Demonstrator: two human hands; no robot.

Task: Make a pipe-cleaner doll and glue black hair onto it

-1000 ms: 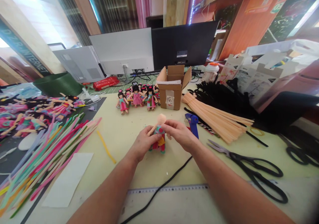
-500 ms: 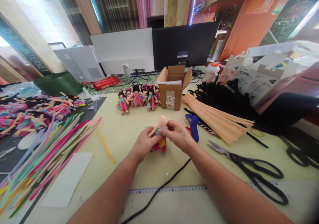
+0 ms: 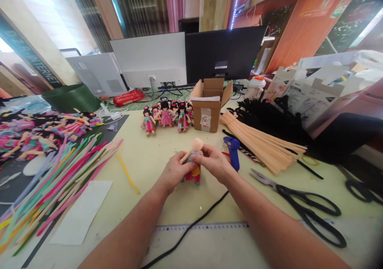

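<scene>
Between my two hands a small pipe-cleaner doll [image 3: 196, 171] stands upright, with a bare peach head, a bluish top, a yellow piece at the front and a red skirt edged in teal. My left hand [image 3: 177, 168] grips it from the left, thumb on its front near one peach arm. On the other side my right hand [image 3: 216, 161] pinches its upper body with thumb and fingers. Part of the doll's body is hidden behind my thumbs. A blue glue gun [image 3: 233, 153] lies just right of my right hand, and its black cord [image 3: 194, 225] runs toward me.
Finished dolls [image 3: 165, 115] stand beside an open cardboard box [image 3: 206, 117]. Black-handled scissors [image 3: 299, 199] and a peach pipe-cleaner bundle [image 3: 257, 141] lie at right. Coloured pipe cleaners [image 3: 68, 177], a white paper strip [image 3: 83, 213] and a yellow piece [image 3: 128, 174] are at left. A ruler [image 3: 167, 228] lies in front.
The whole view has shifted slightly. Both hands keep their hold on the doll, with hardly any other movement visible.
</scene>
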